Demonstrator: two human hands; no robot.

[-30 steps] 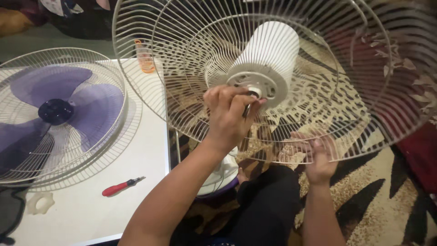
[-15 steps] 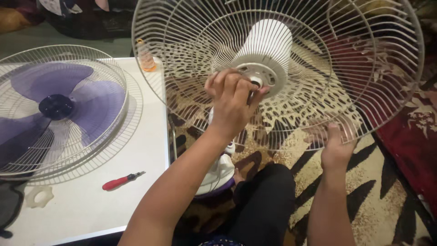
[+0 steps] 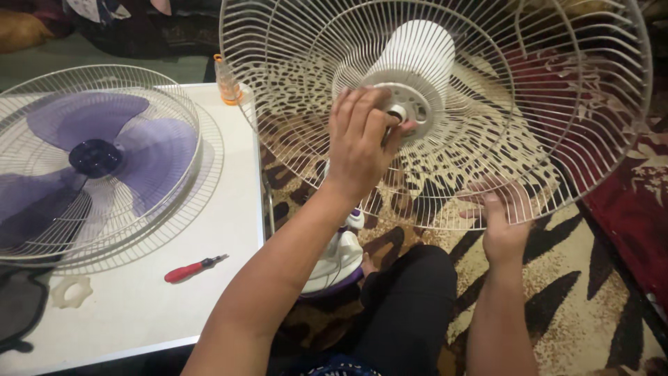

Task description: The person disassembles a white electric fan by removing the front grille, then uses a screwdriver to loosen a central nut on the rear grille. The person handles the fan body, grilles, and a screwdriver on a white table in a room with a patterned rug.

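On the bench's (image 3: 209, 292) left side a front grille (image 3: 42, 104) lies with a purple blade (image 3: 97, 157) inside it. A small bottle (image 3: 227, 82) stands at the far edge. The left hand (image 3: 362, 143) is clenched at the motor (image 3: 417, 63) hub, fingers pinched on its shaft. The right hand (image 3: 502, 226) grasps the lower rim of the rear grille (image 3: 577, 139), held over the carpet (image 3: 577, 278). A screwdriver (image 3: 195, 267) and ring nut (image 3: 72, 291) lie near the front edge.

Rear fan guard (image 3: 557, 104): white wire cage, round, dished, tilted toward the viewer, held above the patterned rug at right. Its near rim rests in the right hand (image 3: 502, 221). Motor housing (image 3: 417, 59): white, ribbed, cylindrical, centred behind the guard, with a grey faceplate and short shaft (image 3: 398, 113) poking through. Left hand (image 3: 362, 143) pinches at that shaft.
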